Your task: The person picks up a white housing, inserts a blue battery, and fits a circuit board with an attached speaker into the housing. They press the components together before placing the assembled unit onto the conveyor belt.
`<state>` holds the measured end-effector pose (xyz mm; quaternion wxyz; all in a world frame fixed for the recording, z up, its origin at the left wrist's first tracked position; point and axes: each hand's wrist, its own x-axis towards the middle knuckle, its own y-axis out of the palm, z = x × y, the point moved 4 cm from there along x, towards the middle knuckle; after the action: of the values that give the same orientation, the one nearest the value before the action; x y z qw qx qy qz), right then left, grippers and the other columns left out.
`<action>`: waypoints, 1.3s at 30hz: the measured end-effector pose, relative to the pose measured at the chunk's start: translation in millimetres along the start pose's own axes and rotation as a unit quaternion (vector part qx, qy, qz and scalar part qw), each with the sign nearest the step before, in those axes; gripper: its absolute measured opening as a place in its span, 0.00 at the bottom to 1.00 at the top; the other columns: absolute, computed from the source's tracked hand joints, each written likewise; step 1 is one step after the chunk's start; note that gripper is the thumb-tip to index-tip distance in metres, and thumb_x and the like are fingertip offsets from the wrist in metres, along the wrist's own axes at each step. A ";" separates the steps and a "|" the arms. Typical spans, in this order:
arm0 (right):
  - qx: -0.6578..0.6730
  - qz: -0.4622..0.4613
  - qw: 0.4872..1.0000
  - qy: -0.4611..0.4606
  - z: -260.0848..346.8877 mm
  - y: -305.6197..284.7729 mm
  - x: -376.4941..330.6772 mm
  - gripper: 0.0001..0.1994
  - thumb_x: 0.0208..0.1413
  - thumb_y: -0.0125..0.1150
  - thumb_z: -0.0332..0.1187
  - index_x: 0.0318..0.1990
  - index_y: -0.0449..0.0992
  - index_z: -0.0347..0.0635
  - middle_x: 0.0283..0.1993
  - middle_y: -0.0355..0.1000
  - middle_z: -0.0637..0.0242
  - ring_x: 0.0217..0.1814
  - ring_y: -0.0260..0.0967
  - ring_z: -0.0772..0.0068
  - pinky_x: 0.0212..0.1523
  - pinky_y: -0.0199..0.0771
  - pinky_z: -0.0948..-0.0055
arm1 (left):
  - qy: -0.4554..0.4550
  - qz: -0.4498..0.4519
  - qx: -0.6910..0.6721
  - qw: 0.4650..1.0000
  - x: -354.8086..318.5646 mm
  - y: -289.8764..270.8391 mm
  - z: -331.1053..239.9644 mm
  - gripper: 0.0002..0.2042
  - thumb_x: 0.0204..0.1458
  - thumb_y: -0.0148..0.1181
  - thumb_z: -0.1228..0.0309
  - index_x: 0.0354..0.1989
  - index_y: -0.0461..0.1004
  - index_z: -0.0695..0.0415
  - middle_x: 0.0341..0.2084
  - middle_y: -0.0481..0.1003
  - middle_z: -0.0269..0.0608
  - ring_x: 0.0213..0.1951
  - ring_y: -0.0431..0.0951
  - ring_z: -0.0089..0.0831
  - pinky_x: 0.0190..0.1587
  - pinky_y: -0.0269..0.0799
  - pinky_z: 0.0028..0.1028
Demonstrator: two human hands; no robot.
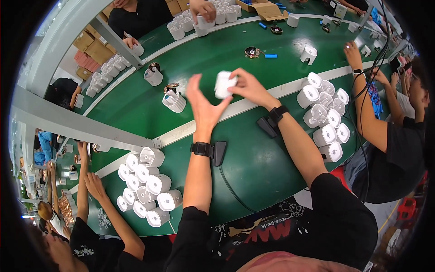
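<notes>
A white rounded plastic housing (223, 86) is pinched between the thumb and fingers of my right hand (253, 89), held over the white rail. My left hand (205, 106) is raised just left of it, thumb and fingers spread, with nothing in it and a gap to the housing. Left of that hand, a white housing with exposed wiring (174, 102) stands on the green belt. Farther back is a second housing with a dark part on top (153, 76). Both my wrists wear black straps with small black boxes.
White housings are clustered left (146, 185) and right (327, 113) on the green table (240, 181). A round speaker-like part with a blue cylinder (270, 56) and a lone housing (309, 55) sit on the belt. A metal post (90, 124) rises at left. Co-workers' arms reach in on several sides.
</notes>
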<state>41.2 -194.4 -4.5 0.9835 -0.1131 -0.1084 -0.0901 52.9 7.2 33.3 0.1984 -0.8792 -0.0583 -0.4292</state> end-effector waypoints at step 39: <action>0.679 0.170 0.671 0.245 -37.8 -34.0 9.1 0.13 0.67 0.51 0.34 0.53 0.73 0.37 0.46 0.75 0.63 0.28 0.62 0.83 0.27 0.70 0.80 | -0.271 0.092 -0.329 0.900 -16.9 23.0 26.1 0.31 0.42 0.70 0.81 0.59 0.68 0.60 0.49 0.74 0.41 0.51 0.75 0.33 0.55 0.72 0.33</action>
<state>50.4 -237.5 -31.4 0.7782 0.5959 0.1262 0.1530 67.7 -2.2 -1.1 -0.0868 -0.9783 0.1154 -0.1488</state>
